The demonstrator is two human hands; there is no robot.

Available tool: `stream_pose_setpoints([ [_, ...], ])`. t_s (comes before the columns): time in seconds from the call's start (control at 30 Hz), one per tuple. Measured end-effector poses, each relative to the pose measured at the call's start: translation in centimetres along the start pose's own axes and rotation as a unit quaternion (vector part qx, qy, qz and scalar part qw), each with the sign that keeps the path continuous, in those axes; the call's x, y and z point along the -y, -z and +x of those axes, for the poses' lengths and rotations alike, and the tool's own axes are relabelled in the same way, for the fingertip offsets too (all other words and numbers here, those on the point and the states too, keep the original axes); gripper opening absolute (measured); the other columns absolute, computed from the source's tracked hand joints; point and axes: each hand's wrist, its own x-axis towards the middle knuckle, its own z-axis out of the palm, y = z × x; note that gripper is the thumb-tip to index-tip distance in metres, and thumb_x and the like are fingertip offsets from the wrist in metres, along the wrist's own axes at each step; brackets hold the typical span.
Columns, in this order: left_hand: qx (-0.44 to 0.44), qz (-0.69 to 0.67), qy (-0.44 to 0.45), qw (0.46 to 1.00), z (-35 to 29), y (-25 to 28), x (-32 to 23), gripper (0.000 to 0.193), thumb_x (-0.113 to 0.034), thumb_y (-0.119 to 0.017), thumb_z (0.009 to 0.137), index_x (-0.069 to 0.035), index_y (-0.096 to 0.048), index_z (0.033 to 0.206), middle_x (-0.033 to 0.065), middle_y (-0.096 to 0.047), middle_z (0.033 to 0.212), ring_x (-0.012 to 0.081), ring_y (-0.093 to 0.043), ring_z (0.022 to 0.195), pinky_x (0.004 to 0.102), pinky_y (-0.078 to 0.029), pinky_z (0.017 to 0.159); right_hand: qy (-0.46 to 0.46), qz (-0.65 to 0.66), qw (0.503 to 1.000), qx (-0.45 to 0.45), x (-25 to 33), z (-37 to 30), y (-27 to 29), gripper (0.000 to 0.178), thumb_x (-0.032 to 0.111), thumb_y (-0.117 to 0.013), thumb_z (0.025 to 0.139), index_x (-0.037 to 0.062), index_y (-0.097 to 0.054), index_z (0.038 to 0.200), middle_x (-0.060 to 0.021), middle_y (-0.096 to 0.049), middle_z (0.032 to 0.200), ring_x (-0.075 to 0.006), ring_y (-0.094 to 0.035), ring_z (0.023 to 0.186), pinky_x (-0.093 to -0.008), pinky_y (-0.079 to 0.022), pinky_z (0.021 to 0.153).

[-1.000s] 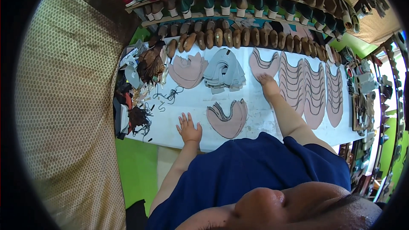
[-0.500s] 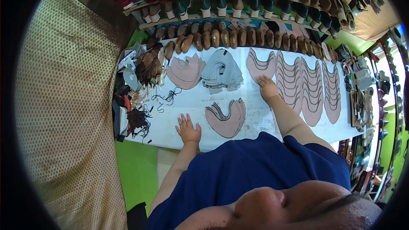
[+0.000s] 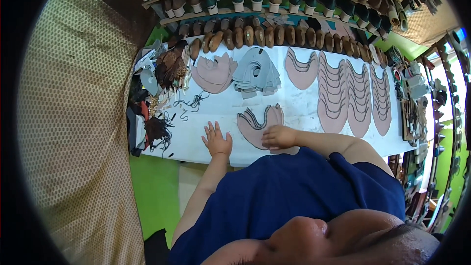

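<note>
Near the table's front, a small stack of pink U-shaped shoe upper pieces [image 3: 252, 130] with dark edging lies fanned. My right hand [image 3: 280, 138] rests over its lower right side, fingers stretched to the left and partly covering it; nothing shows gripped. To the left of this stack, my left hand [image 3: 217, 140] lies flat on the white tabletop [image 3: 196, 118], fingers spread. Farther back on the right, one group of pink upper pieces [image 3: 301, 78] sits beside overlapping columns of the same pieces [image 3: 332, 118].
A pile of grey cut pieces [image 3: 243, 76] and a pink pile [image 3: 211, 81] lie at the back. Wooden shoe lasts [image 3: 270, 37] line the far edge, below shelves of shoes [image 3: 294, 7]. Dark thread scraps [image 3: 159, 137] and clutter crowd the left; tools and small containers [image 3: 417, 86] stand right.
My right hand has moved from the back group of pink pieces, toward me and left, onto the near stack. My left hand stays flat on the table. The view has shifted slightly.
</note>
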Motion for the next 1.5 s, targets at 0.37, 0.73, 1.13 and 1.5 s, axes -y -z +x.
stream_pose_setpoints([
  [0.37,0.001,-0.002,0.002,1.000,0.0,0.1,-0.2,0.074,-0.040,-0.054,0.089,-0.015,-0.031,0.155,0.0110,-0.019,0.165,0.0319,-0.015,0.152,0.0573,-0.008,0.120,-0.257,0.048,0.965,-0.035,2.2,0.3,-1.4,0.019,0.016,-0.066,0.080,0.0068,-0.063,0.096,-0.0121,-0.067,0.082,-0.0327,-0.066,0.076,-0.0424,-0.053,0.073],
  [0.73,0.004,-0.001,0.005,1.000,-0.2,0.2,-0.1,0.074,-0.040,-0.054,0.089,-0.016,-0.031,0.155,0.0112,-0.020,0.165,0.0317,-0.015,0.152,0.0568,-0.007,0.120,-0.513,0.023,0.820,-0.251,-5.2,1.7,20.8,0.024,0.012,-0.065,0.081,0.0084,-0.075,0.103,-0.0107,-0.074,0.091,-0.0235,-0.070,0.080,-0.0330,-0.054,0.077],
  [1.13,0.004,0.007,0.005,1.000,-0.1,0.2,-0.4,0.074,-0.037,-0.055,0.089,-0.015,-0.031,0.155,0.0117,-0.020,0.164,0.0320,-0.016,0.152,0.0568,-0.008,0.120,-0.462,-0.196,0.816,-0.286,-14.8,-7.8,9.4,0.023,0.006,-0.062,0.080,0.0122,-0.075,0.098,-0.0092,-0.072,0.102,-0.0303,-0.067,0.094,-0.0398,-0.054,0.082],
  [1.5,0.008,-0.002,0.004,1.000,-0.1,0.2,-0.4,0.074,-0.037,-0.056,0.088,-0.015,-0.032,0.155,0.0124,-0.020,0.164,0.0331,-0.015,0.152,0.0575,-0.007,0.119,-0.393,-0.232,0.853,-0.254,-11.2,-9.0,5.9,0.015,0.017,-0.066,0.085,0.0123,-0.073,0.098,-0.0032,-0.073,0.101,-0.0219,-0.067,0.098,-0.0460,-0.048,0.100],
])
